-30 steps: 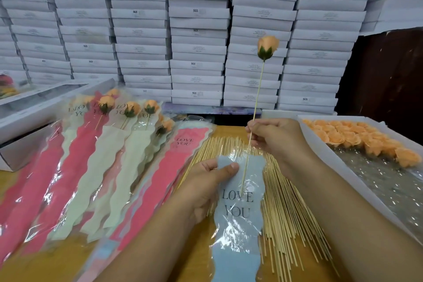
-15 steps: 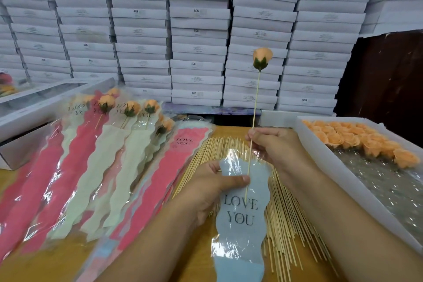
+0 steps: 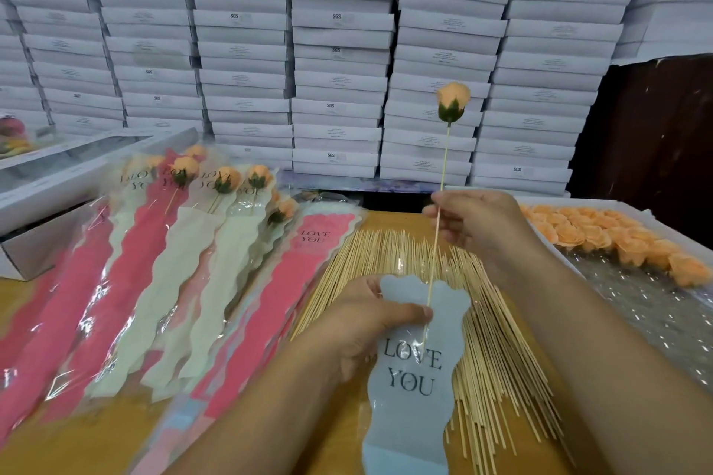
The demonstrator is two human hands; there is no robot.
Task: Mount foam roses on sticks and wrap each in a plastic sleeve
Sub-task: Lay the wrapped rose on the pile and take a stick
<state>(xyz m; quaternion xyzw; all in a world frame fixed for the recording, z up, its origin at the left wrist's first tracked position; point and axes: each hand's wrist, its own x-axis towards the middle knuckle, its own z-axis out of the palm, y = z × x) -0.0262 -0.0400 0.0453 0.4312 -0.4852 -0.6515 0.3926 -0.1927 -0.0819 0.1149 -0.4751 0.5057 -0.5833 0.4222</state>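
At centre table, your left hand [image 3: 370, 324] pinches the pale blue wavy "LOVE YOU" plastic sleeve [image 3: 413, 370], thumb on its mouth. Your right hand [image 3: 478, 224] grips the thin wooden stick [image 3: 438, 231]; its tip sits just inside, and the peach foam rose [image 3: 452, 101] stands high at twelve o'clock. Loose bamboo sticks [image 3: 497, 339] crowd underneath. The sleeve's bottom is cut off at six.

Loose sticks [image 3: 389, 258] are spread on the surface [image 3: 92, 443], between wrapped roses [image 3: 185, 243] at left and a tray of roses [image 3: 617, 239] at right. Stacked boxes [image 3: 339, 50] are ranged behind.
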